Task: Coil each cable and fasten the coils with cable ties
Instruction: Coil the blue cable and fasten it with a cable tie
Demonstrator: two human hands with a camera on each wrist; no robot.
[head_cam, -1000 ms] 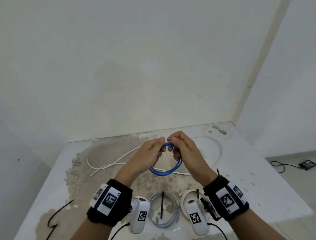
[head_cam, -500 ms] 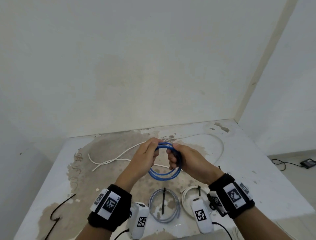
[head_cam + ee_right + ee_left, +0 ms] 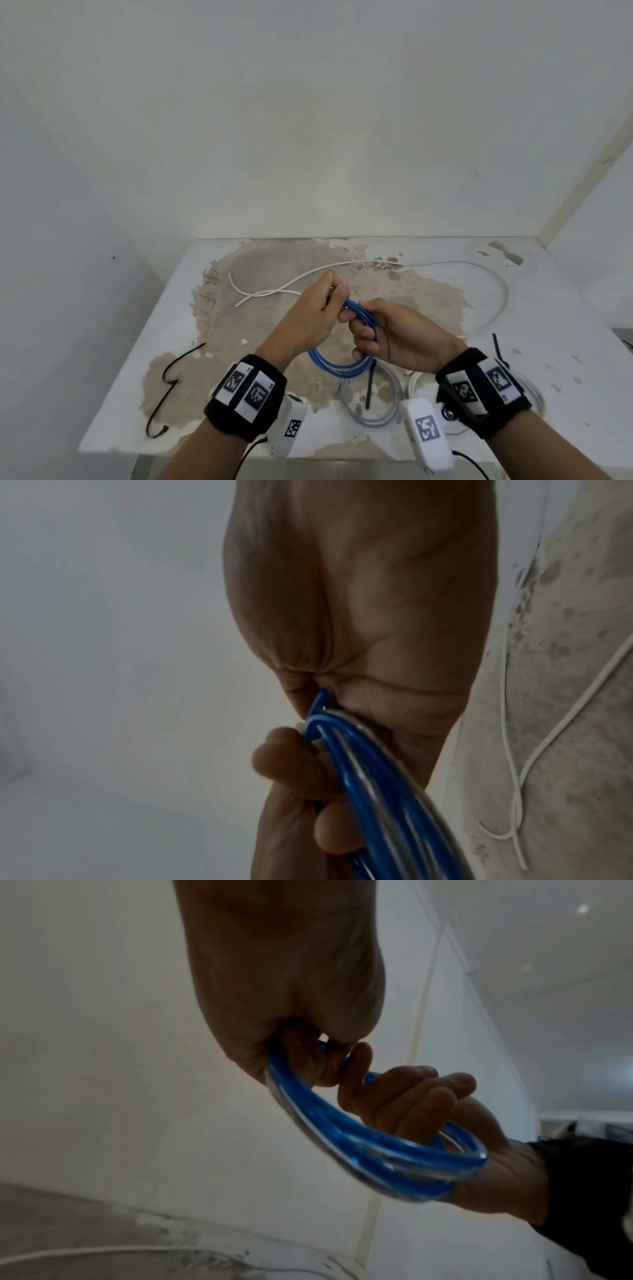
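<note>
Head view showed left hand [image 3: 313, 317] and right hand [image 3: 399, 337] both gripping the blue coil [image 3: 337, 365] above the table's [image 3: 137, 329] middle, near its front edge.

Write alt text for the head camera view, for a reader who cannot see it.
Two hands hold a coiled blue cable above a stained white table: the left hand pinches its top, the right hand grips its side. A loose white cable lies behind, a grey coil with a black tie lies near the wrists, and a spare black tie lies left.
</note>
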